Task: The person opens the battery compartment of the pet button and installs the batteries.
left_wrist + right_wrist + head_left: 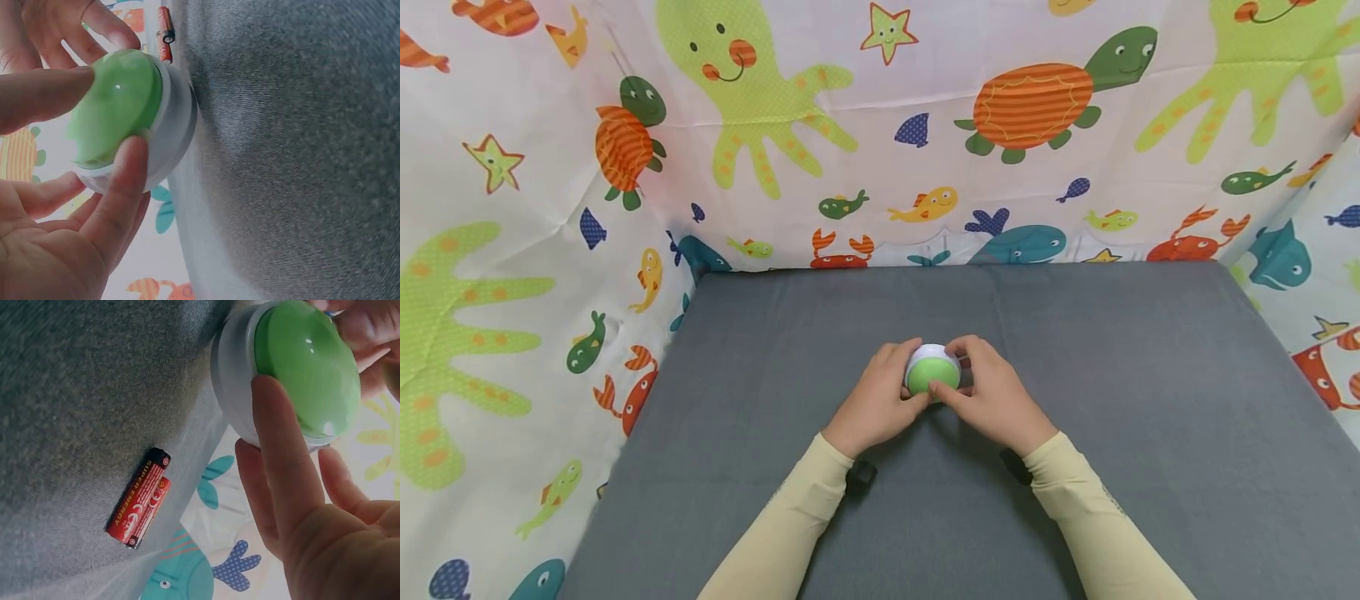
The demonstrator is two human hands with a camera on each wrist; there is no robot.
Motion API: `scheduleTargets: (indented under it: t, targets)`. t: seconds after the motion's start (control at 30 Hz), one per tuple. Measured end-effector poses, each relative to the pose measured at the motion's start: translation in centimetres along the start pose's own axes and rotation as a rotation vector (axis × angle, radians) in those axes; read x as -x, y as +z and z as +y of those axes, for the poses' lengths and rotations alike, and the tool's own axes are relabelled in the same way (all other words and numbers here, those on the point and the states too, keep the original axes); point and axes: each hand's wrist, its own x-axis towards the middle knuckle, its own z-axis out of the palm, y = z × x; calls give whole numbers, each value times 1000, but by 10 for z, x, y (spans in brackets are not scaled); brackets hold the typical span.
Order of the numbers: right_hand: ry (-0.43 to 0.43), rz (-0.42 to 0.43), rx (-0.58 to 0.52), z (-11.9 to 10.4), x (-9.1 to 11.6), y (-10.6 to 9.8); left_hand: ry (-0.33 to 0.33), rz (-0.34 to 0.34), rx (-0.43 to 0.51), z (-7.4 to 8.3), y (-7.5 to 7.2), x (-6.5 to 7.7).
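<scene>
A round white push button (932,352) with a glossy green dome (934,377) is held between both hands at the middle of the grey table. From the left, my left hand (877,400) grips its side, fingers on the white base and a digit at the dome's edge. My right hand (996,400) holds the opposite side, its thumb against the front edge of the dome. The button looks tilted, the dome facing toward me. Two red and black batteries (139,499) lie side by side on the cloth, seen beyond the button in the wrist views. The button's underside is hidden.
Grey cloth (760,375) covers the table. A white curtain (865,100) printed with sea animals stands behind it and along both sides. Dark wrist devices (861,477) sit beneath the cream sleeves (790,517).
</scene>
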Motion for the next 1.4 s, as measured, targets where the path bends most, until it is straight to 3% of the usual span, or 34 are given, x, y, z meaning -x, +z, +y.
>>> scheduleTargets:
  t: [0.17, 0.37, 0.6, 1.0, 1.27, 1.4]
  targets:
    - [-13, 18, 3, 0, 0, 0, 8, 14, -12, 4, -2, 0]
    - [-37, 25, -15, 1, 1, -1, -9, -25, -43, 6, -3, 1]
    - [-44, -68, 47, 1, 0, -1, 4, -103, -100, 5, 0, 3]
    - [-145, -190, 145, 1, 2, -3, -13, -141, -99, -2, 3, -1]
    - [-240, -130, 271, -2, 1, -7, -43, -128, -117, -4, 7, -2]
    - [-252, -131, 279, -2, 0, -7, -40, -131, -130, -6, 9, -3]
